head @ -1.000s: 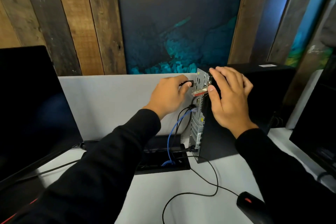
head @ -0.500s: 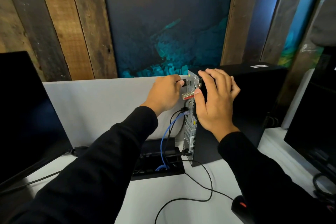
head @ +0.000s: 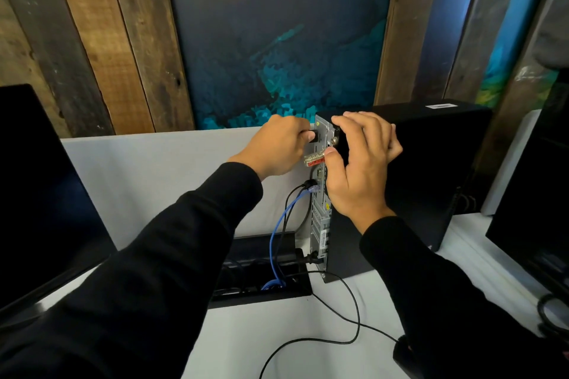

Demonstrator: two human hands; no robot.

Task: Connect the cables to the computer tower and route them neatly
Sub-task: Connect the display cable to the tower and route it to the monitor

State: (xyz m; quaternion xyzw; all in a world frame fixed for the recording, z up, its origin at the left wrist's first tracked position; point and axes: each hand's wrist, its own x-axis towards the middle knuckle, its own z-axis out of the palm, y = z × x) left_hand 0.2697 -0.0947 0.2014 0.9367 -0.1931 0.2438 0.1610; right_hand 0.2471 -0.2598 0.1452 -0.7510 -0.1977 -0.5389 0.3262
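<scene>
Tower (head: 431, 181), black and upright, stands on the white desk (head: 277, 332) right of centre, its grey metal rear panel (head: 321, 194) turned toward the left. Near the panel's top the left hand (head: 277, 148) is clenched around a black plug (head: 313, 136) pressed against the ports. The right hand (head: 360, 163) grips the tower's upper rear edge, fingers curled over the top and the thumb touching a silver and red latch (head: 314, 160) that juts from the panel. Below, a blue cable (head: 278, 231) and a black cable (head: 292, 203) are plugged in mid-panel and drop into a black cable tray (head: 264, 280) sunk in the desk. Another thin black cable (head: 348, 317) loops across the desk to a dark mouse (head: 406, 354) at the lower right. A dark monitor (head: 40, 194) stands at the left, another dark screen (head: 535, 194) at the right. A white divider (head: 154, 169) backs the desk, with rough wood planks (head: 101, 40) and a blue-green painting (head: 277, 55) above. Compared with a second ago, both hands hold the same places, while the view has shifted so the tower sits lower and further left.
</scene>
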